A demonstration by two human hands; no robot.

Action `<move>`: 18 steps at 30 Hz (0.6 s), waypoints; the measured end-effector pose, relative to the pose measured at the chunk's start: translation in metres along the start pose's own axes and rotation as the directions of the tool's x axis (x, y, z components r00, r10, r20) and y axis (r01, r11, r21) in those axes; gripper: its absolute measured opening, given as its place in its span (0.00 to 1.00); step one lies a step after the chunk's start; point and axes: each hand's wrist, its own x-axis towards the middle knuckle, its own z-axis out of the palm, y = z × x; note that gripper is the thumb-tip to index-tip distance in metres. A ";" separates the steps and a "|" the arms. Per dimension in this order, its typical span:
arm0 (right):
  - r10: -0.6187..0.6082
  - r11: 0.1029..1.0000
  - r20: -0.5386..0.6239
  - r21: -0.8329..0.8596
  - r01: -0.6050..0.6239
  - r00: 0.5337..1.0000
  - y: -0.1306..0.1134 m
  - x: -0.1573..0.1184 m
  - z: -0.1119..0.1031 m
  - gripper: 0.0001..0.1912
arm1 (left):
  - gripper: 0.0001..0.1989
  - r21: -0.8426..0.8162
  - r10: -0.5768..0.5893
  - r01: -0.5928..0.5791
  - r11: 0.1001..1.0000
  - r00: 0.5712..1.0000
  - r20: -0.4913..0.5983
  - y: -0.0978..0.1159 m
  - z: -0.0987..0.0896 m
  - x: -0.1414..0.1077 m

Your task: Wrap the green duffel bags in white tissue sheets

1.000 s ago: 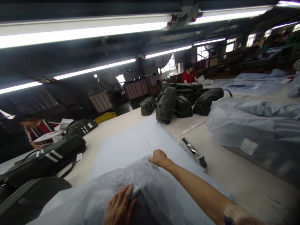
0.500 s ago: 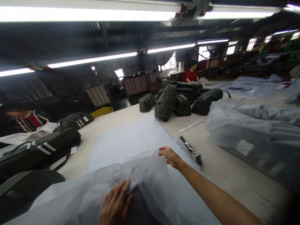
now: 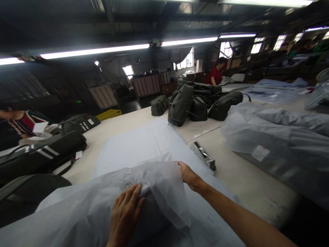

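Note:
A translucent plastic bag [image 3: 84, 202] covers something dark in front of me. My left hand [image 3: 127, 209] lies on top of it with the fingers spread and pressing the plastic. At the bag's far right corner is my right hand [image 3: 189, 176], its fingers closed on the edge of the plastic; the fingertips are partly hidden behind it. Beneath lies a stack of flat, pale plastic bags [image 3: 133, 144]. A grey tape dispenser [image 3: 204, 156] stands just beyond my right hand, at the stack's right edge.
Dark green bags [image 3: 181, 104] are heaped at the table's far side. More green bags [image 3: 43, 151] with white stripes lie at left. A large plastic-wrapped bag [image 3: 277, 144] fills the right. One person in red [image 3: 214, 75] is at the back, another in stripes [image 3: 27, 121] at left.
My right hand has closed on the plastic's edge, its fingers now partly behind it. My left hand remains on the bag. The view has tilted down slightly.

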 end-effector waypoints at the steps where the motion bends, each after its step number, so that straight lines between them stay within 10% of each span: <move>1: 0.021 1.000 -0.010 0.017 -0.021 1.000 -0.002 -0.003 -0.004 0.31 | 0.18 -0.002 -0.005 0.005 1.000 1.000 -0.006 0.000 0.000 0.000; 9: -0.030 0.999 -0.005 -0.037 0.030 1.000 0.017 -0.022 0.026 0.38 | 0.19 -0.007 -0.031 0.031 0.999 1.000 0.006 0.001 0.002 -0.001; 18: 0.073 0.988 -0.090 0.145 -0.059 0.993 0.032 -0.024 0.038 0.15 | 0.19 -0.031 -0.037 0.038 0.999 0.999 0.019 0.001 0.004 -0.002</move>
